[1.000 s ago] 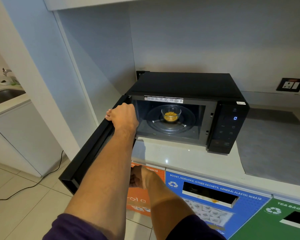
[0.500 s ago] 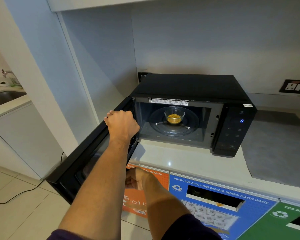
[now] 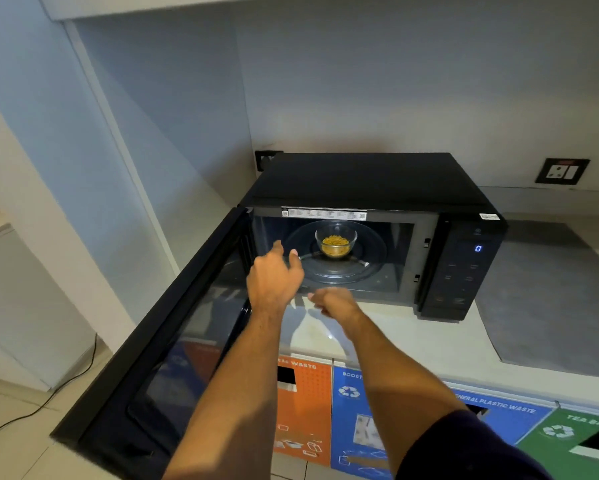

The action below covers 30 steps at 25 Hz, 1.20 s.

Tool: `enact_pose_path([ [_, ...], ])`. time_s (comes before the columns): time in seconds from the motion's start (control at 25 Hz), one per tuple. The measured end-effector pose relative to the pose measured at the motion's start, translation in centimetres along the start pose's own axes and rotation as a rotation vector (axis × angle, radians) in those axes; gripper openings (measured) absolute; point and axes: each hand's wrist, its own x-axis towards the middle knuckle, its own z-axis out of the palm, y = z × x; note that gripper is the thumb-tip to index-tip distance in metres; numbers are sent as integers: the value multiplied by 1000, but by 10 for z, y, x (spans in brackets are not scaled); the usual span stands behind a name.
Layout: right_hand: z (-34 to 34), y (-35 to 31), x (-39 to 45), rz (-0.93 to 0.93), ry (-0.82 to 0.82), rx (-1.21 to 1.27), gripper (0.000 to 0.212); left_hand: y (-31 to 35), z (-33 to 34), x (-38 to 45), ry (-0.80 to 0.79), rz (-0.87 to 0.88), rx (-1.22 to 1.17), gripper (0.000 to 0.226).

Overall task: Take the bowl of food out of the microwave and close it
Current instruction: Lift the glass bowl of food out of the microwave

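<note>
A black microwave stands on a pale counter, its door swung wide open to the left. Inside, a clear glass bowl of yellow food sits on the round glass turntable. My left hand hovers at the cavity's left opening with fingers spread, holding nothing, a short way left of the bowl. My right hand is lower, just in front of the cavity's bottom edge, fingers loosely curled and holding nothing.
The control panel with a lit "0" is on the microwave's right. A grey mat lies on the counter to the right. A wall socket is behind. Orange, blue and green waste bin fronts sit below the counter.
My left hand let go of the door and moved right toward the cavity. The door swung further open. My right hand rose from below the counter to the microwave's front.
</note>
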Motion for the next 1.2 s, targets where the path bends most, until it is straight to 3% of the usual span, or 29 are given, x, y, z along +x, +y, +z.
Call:
enact_pose_path([
  [0.12,-31,-8,20,-77,150,91,5,7,33,16,-84,-127,-154,57],
  [0.24,-53,-15,43,-99,214,38,53,10,68,40,-128,-184,-258,60],
  [0.32,-64,-21,62,-116,239,41,66,8,89,57,-138,-182,-257,62],
  [0.64,-86,-30,153,-134,334,168,74,-13,166,123,-165,-202,-286,66],
  [0.8,-80,-38,192,-55,347,-12,68,-19,193,149,-263,-291,-243,71],
  [0.96,-70,-34,210,-89,334,-16,66,-12,212,165,-334,-230,-359,64],
  [1.2,-53,-20,203,-74,384,45,56,-2,226,144,-210,-314,-352,60],
])
